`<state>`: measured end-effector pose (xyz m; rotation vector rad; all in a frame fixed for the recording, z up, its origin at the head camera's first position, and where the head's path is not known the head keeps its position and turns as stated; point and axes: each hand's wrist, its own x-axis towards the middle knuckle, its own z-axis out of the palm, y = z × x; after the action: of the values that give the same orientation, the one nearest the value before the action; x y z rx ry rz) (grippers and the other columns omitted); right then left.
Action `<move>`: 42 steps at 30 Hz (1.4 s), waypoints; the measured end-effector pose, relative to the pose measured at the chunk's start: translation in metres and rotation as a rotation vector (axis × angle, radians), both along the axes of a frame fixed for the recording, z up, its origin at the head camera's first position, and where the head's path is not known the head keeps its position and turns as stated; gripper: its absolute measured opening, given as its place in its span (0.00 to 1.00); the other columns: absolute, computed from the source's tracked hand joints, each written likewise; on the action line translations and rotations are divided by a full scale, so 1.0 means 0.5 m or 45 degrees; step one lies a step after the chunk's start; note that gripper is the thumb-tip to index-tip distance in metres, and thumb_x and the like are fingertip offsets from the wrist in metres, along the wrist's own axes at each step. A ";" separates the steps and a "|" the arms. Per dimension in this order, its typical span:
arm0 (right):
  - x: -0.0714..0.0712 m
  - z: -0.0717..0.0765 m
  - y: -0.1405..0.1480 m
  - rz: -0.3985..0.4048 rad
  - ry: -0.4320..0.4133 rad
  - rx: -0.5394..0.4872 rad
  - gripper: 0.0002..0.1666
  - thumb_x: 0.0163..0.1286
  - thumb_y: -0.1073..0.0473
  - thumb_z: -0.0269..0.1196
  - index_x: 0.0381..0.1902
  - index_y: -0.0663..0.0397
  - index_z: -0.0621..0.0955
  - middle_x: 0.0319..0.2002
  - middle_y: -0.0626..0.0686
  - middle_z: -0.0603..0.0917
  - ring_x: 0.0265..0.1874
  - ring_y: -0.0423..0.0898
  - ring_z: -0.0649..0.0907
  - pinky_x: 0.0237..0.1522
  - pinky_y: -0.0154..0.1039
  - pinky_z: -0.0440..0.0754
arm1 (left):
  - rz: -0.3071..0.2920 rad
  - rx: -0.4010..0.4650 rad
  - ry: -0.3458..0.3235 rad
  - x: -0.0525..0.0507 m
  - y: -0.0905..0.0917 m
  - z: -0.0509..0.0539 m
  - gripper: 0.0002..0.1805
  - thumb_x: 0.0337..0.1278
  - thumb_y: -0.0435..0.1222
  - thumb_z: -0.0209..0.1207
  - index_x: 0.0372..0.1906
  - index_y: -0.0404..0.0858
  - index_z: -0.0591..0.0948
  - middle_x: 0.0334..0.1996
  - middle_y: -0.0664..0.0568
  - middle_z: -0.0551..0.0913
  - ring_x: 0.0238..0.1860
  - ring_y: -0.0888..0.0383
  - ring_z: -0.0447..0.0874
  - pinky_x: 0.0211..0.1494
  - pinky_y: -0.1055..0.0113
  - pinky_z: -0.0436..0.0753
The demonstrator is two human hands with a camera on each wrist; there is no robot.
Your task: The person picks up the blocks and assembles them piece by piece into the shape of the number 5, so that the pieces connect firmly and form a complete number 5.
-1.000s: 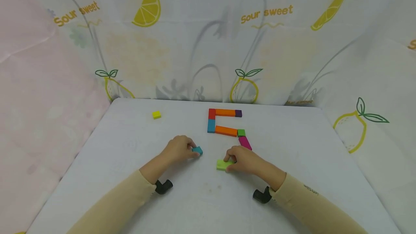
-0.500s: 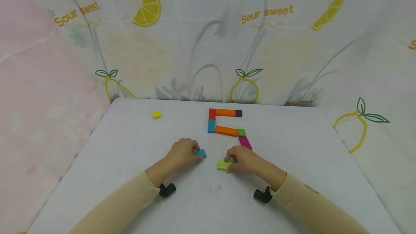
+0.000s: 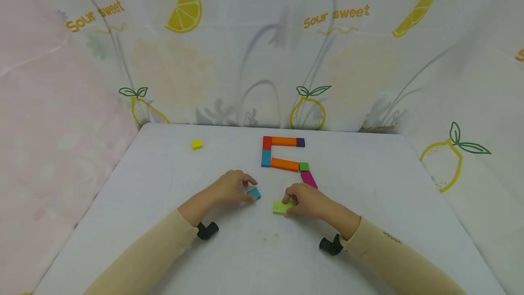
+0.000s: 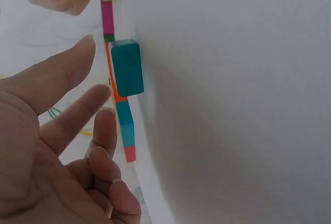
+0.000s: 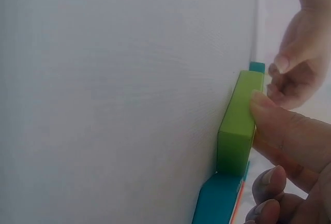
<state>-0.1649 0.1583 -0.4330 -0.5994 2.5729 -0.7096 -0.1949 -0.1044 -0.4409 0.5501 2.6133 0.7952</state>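
My left hand [image 3: 233, 186] is spread around a small teal block [image 3: 254, 193] lying on the table. In the left wrist view the thumb and fingers stand apart from this teal block [image 4: 127, 69], with a gap between. To the right, my right hand [image 3: 309, 200] pinches a light green block [image 3: 280, 207] against the tabletop. The right wrist view shows thumb and finger on the light green block [image 5: 240, 110]. A blue block [image 5: 220, 198] appears at its near end there.
Further back, red [image 3: 267, 143], blue [image 3: 266, 158], orange [image 3: 284, 141], purple [image 3: 300, 142], green [image 3: 304, 166] and magenta [image 3: 309, 179] blocks form a line with bends. A lone yellow block [image 3: 197, 144] lies at the back left. Patterned cloth hangs behind the table [image 3: 163, 176].
My left hand has moved the teal block rightward, closer to the light green block, then loosened its fingers from it. My right hand has stayed in place on the light green block.
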 end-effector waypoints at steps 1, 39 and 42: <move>0.000 0.000 0.000 0.001 0.000 0.000 0.12 0.57 0.58 0.77 0.40 0.47 0.87 0.27 0.45 0.76 0.32 0.43 0.74 0.33 0.36 0.74 | -0.013 0.019 -0.019 -0.002 -0.003 0.002 0.21 0.51 0.43 0.74 0.53 0.48 0.87 0.41 0.56 0.80 0.45 0.56 0.74 0.48 0.61 0.77; 0.000 0.011 -0.002 0.007 -0.009 -0.012 0.12 0.57 0.58 0.77 0.38 0.49 0.87 0.28 0.43 0.77 0.31 0.43 0.74 0.34 0.36 0.75 | -0.132 -0.019 0.056 0.022 0.053 -0.008 0.17 0.49 0.47 0.75 0.43 0.47 0.86 0.34 0.60 0.78 0.42 0.58 0.72 0.47 0.61 0.74; -0.001 0.011 -0.003 0.000 -0.018 -0.014 0.12 0.56 0.58 0.77 0.38 0.49 0.87 0.28 0.43 0.77 0.31 0.43 0.75 0.34 0.36 0.76 | -0.130 -0.025 0.062 0.022 0.055 -0.007 0.17 0.49 0.47 0.75 0.42 0.47 0.86 0.34 0.60 0.78 0.41 0.57 0.72 0.47 0.61 0.74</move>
<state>-0.1652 0.1570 -0.4274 -0.5958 2.5571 -0.7260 -0.1840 -0.0767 -0.4447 0.6996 2.6100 0.7314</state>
